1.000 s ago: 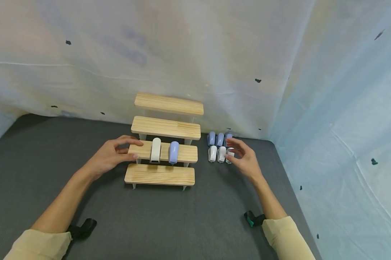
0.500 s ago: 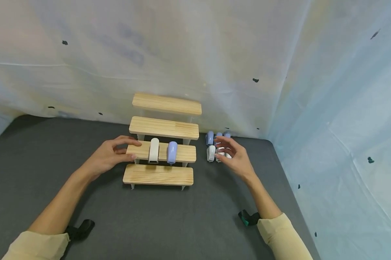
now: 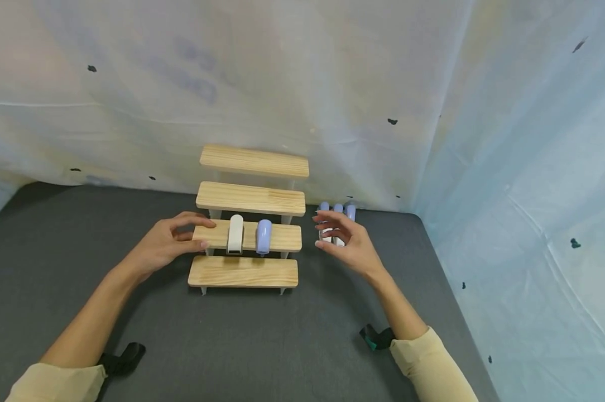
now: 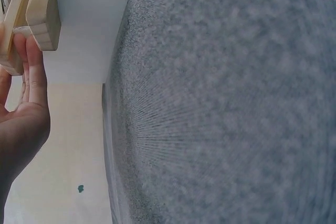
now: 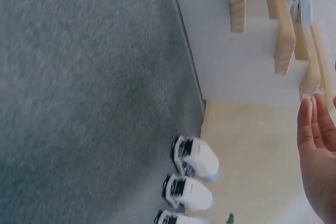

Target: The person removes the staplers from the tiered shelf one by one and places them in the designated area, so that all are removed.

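Observation:
A stepped wooden display stand (image 3: 249,272) with several tiers stands on the dark table. On its second tier from the bottom lie a white stapler (image 3: 235,232) and a lavender stapler (image 3: 264,236), side by side. My left hand (image 3: 162,244) pinches the left end of that tier, fingers on top and thumb at the front edge. To the right of the stand, my right hand (image 3: 350,244) hovers with spread, relaxed fingers and holds nothing. It partly covers two rows of small staplers: lavender staplers (image 3: 351,212) behind, white staplers (image 5: 199,158) in front.
Pale cloth (image 3: 262,72) hangs behind the stand, and a bluish sheet (image 3: 523,223) closes off the right side. The dark tabletop (image 3: 242,346) stretches in front of the stand. Black straps (image 3: 377,337) sit on both wrists.
My right hand has moved left across the stapler rows, toward the stand, with its fingers empty. My left hand keeps its hold on the stand; the head view has shifted slightly.

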Demonstrator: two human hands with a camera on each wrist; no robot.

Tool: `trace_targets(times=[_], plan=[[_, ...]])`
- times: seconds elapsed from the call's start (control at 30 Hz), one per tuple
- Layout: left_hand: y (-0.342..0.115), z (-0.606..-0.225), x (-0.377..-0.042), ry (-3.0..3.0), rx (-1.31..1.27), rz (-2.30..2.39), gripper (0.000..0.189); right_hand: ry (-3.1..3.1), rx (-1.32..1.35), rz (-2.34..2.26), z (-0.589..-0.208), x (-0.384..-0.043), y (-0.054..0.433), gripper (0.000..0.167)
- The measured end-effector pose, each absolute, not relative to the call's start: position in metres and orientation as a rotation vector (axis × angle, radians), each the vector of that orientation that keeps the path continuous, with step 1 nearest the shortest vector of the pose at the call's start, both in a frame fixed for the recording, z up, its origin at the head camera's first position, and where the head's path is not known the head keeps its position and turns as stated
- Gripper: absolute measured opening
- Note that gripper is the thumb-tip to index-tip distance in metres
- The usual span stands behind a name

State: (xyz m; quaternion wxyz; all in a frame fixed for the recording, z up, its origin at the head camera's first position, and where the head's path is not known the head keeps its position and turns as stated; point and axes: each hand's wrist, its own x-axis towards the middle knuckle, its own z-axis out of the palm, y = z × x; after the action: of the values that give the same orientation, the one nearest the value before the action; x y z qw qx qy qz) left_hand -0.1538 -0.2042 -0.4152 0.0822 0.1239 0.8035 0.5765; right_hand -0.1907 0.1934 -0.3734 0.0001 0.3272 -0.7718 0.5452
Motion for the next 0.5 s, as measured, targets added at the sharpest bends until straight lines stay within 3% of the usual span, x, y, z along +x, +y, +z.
trace_targets(times=[0.17, 0.5], plan=[[-0.204, -0.415, -0.154, 2.398, 0.369, 1.72, 0.048, -2.446, 1.061, 1.7, -0.355, -0.179, 0.18, 0.055], [-0.204, -0.415, -0.153, 2.393, 0.351, 1.729, 0.049, -2.453, 1.18, 1.667, -0.351, -0.175, 0.162, 0.057]])
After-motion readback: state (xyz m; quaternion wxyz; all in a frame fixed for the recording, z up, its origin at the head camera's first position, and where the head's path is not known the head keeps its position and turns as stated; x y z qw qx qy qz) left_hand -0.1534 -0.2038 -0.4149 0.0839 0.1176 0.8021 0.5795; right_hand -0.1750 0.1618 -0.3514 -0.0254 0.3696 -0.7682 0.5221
